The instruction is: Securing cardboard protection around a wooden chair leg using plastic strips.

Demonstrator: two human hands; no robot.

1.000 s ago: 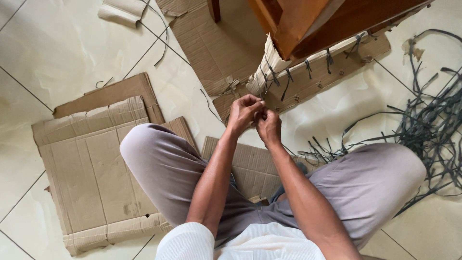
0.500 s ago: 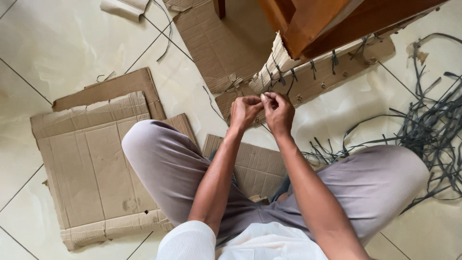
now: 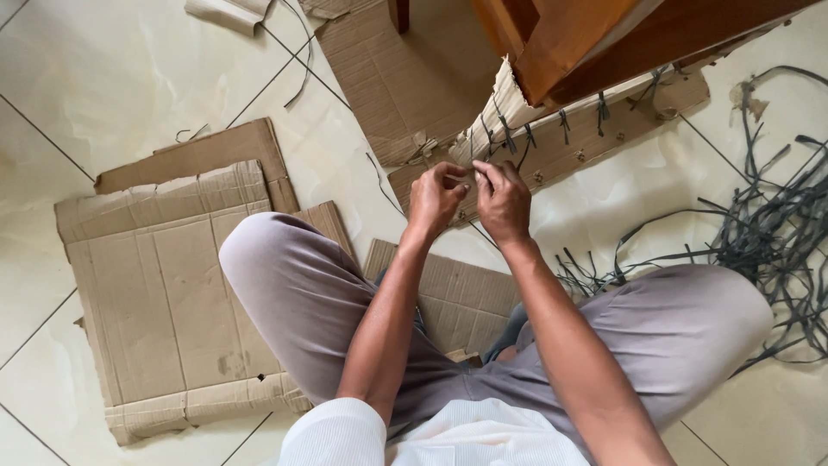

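1. Fingertips of left hand [image 3: 434, 198] and right hand [image 3: 503, 200] are pressed together, pinching a thin dark strap [image 3: 471, 175].
2. The strap, at the cardboard wrapping [image 3: 552, 138] edge, looks light, limp and slippery; best gripped near its knot.
3. Loose straps [image 3: 768, 224] lie on the tiled floor [image 3: 129, 78].

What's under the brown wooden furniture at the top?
Under the wooden furniture lies cardboard wrapping laced with dark straps, near both hands. How far it runs beneath is hidden.
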